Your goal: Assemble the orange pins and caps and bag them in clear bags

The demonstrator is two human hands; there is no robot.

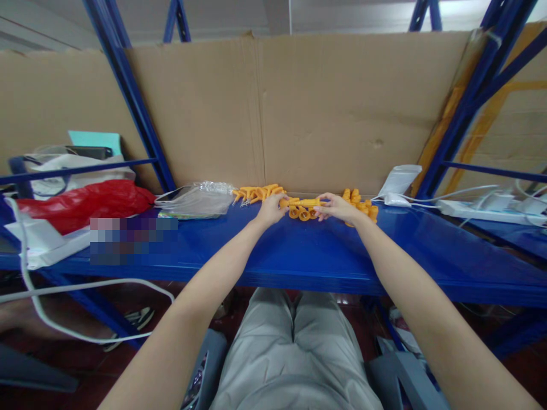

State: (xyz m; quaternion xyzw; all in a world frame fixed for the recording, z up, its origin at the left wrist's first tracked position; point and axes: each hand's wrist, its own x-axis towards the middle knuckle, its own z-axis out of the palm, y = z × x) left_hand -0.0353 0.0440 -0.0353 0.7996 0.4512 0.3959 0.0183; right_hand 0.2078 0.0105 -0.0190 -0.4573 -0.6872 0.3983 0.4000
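Note:
Between my hands, just above the blue shelf, an orange horn-shaped plastic piece (304, 203) lies sideways. My left hand (271, 209) is closed on its left end, with the fingertips pinching it. At its right end the fingers of my right hand (339, 208) are closed too. Whether it is one piece or two set end to end, I cannot tell. Under and in front of it are several round-mouthed orange pieces (303, 214), with openings facing me. More orange pieces (254, 193) with small metal chains are beside my left hand. Behind my right hand stands another orange cluster (363, 206).
Clear plastic bags (200, 199) lie left on the blue shelf (299, 256), near a red bag (98, 199) and a white power strip (60, 249). At right are a white pouch (399, 182) and another power strip (478, 210). A cardboard panel (320, 114) stands behind.

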